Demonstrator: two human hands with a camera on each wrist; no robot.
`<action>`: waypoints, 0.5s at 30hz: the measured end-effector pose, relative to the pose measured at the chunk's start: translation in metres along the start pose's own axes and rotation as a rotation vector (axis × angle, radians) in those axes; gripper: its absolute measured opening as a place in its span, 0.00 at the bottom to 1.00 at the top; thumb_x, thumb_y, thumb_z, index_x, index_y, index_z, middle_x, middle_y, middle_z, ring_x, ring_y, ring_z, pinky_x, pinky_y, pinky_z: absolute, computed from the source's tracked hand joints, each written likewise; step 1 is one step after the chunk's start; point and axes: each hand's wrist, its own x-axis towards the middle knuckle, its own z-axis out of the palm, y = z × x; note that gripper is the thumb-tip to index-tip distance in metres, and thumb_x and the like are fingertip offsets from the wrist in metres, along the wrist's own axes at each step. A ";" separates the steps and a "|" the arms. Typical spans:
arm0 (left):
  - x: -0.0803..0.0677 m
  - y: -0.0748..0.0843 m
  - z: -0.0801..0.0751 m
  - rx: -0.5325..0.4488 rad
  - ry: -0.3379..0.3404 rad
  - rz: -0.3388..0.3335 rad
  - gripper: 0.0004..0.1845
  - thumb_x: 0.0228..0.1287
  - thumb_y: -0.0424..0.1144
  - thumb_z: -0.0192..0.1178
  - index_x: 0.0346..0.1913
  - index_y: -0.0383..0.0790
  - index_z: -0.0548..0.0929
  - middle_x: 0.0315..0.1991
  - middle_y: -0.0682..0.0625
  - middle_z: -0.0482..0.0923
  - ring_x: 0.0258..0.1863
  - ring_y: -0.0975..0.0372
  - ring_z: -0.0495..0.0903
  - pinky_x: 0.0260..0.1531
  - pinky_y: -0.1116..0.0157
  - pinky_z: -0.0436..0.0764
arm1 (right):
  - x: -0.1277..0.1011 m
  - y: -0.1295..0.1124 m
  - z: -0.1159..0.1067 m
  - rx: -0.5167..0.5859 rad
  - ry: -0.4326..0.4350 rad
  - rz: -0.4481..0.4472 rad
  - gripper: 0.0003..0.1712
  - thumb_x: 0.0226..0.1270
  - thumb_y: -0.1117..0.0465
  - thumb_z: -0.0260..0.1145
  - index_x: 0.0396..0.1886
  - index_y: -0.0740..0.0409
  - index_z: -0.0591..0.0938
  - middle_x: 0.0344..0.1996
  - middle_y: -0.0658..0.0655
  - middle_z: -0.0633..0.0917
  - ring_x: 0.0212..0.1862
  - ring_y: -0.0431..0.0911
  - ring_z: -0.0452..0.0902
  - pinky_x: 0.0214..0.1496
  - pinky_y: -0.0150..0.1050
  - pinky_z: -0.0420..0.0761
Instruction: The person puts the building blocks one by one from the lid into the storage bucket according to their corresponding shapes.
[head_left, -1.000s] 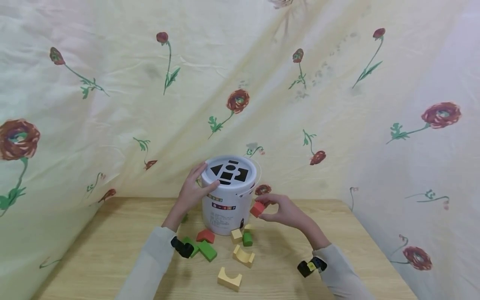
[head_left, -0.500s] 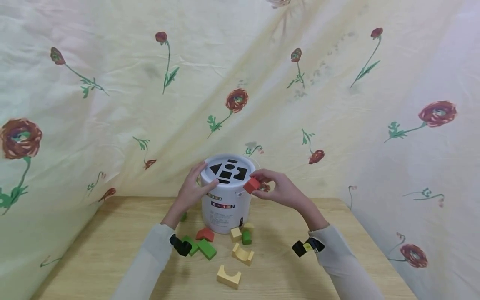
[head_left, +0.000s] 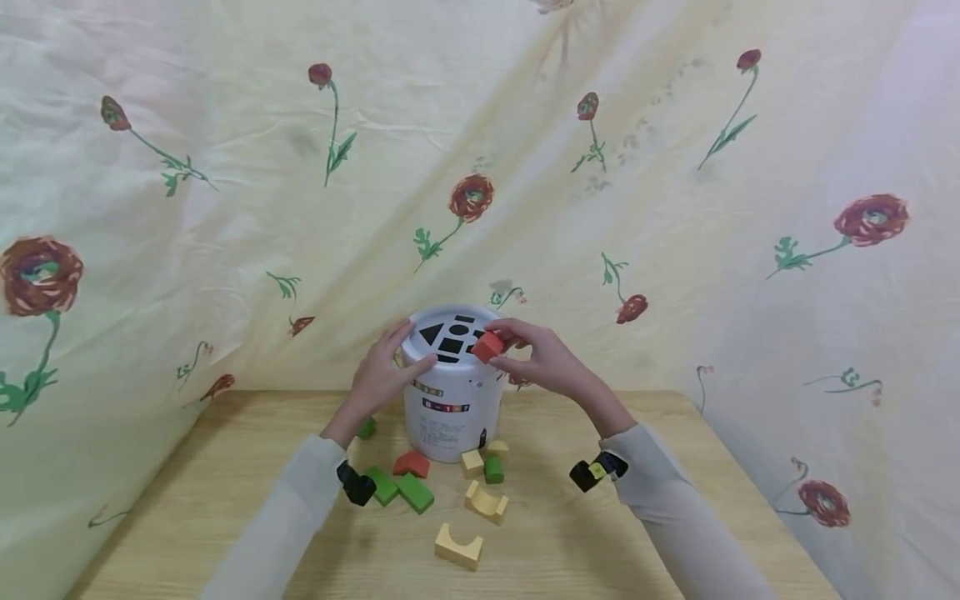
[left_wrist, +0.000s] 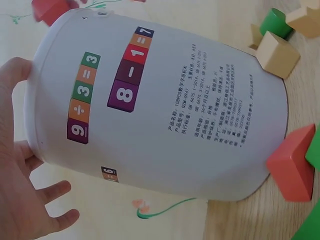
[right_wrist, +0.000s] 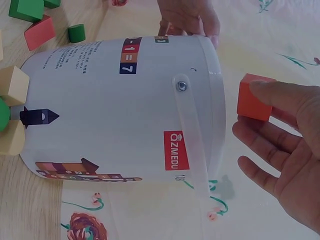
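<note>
A white bucket [head_left: 450, 429] stands upright on the table, its lid [head_left: 420, 350] cut with dark shaped holes. My left hand [head_left: 377, 382] rests on the lid's left rim, thumb toward the front and fingers spread. In the left wrist view two fingers [left_wrist: 62, 220] stand off the bucket's side. My right hand [head_left: 551, 360] pinches a red block [head_left: 488, 347] between thumb and fingers over the lid's right side. In the right wrist view this red block [right_wrist: 254, 102] is above the lid, apart from it. It partly covers the holes in the head view.
In front of the bucket lie green blocks [head_left: 415, 492], a red roof-shaped block [head_left: 412, 464], a small cream block [head_left: 472, 463] and a green cylinder [head_left: 493, 470]. Two cream arch blocks [head_left: 458, 550] are nearer. A clear handle [right_wrist: 192, 130] hangs at the bucket's side. Flowered cloth [head_left: 675, 167] surrounds the table.
My right hand has raised the red block from beside the bucket and moved it leftward over the lid. My left hand stays on the rim.
</note>
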 end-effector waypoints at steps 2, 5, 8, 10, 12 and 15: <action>0.000 0.001 -0.001 0.017 0.002 -0.002 0.48 0.63 0.69 0.60 0.80 0.53 0.59 0.82 0.49 0.53 0.79 0.43 0.56 0.70 0.32 0.62 | 0.004 -0.001 0.000 -0.014 -0.001 -0.003 0.30 0.68 0.59 0.72 0.68 0.57 0.77 0.52 0.57 0.86 0.55 0.53 0.81 0.59 0.53 0.83; 0.000 0.003 -0.001 0.027 0.000 -0.012 0.48 0.63 0.70 0.59 0.81 0.52 0.59 0.82 0.49 0.53 0.80 0.43 0.55 0.70 0.32 0.62 | 0.012 -0.004 0.000 -0.024 -0.003 -0.013 0.29 0.68 0.60 0.71 0.68 0.57 0.76 0.52 0.57 0.86 0.55 0.52 0.81 0.62 0.55 0.80; 0.000 0.003 -0.001 0.010 -0.002 -0.022 0.48 0.63 0.70 0.60 0.80 0.51 0.60 0.82 0.48 0.53 0.80 0.44 0.55 0.71 0.32 0.62 | 0.019 -0.007 0.001 -0.022 -0.015 -0.011 0.29 0.69 0.61 0.70 0.69 0.56 0.76 0.53 0.57 0.86 0.56 0.52 0.80 0.63 0.55 0.80; 0.000 0.003 -0.001 -0.012 -0.003 -0.025 0.49 0.63 0.69 0.61 0.80 0.50 0.60 0.82 0.48 0.53 0.80 0.43 0.55 0.71 0.32 0.62 | 0.023 -0.008 0.002 -0.019 -0.023 -0.005 0.29 0.69 0.62 0.70 0.69 0.56 0.75 0.53 0.57 0.85 0.56 0.52 0.80 0.62 0.54 0.80; 0.000 0.002 -0.001 -0.033 -0.004 -0.028 0.49 0.63 0.68 0.62 0.80 0.49 0.60 0.82 0.47 0.54 0.79 0.43 0.55 0.71 0.32 0.62 | 0.027 -0.008 0.005 -0.020 -0.030 -0.002 0.29 0.70 0.62 0.69 0.69 0.56 0.75 0.54 0.58 0.85 0.57 0.52 0.80 0.62 0.53 0.80; 0.001 0.002 0.000 -0.048 -0.005 -0.030 0.49 0.63 0.67 0.62 0.80 0.48 0.59 0.82 0.45 0.53 0.79 0.42 0.55 0.71 0.32 0.62 | 0.034 -0.007 0.010 -0.025 -0.029 0.000 0.29 0.70 0.63 0.69 0.70 0.57 0.75 0.55 0.59 0.85 0.57 0.53 0.80 0.63 0.55 0.81</action>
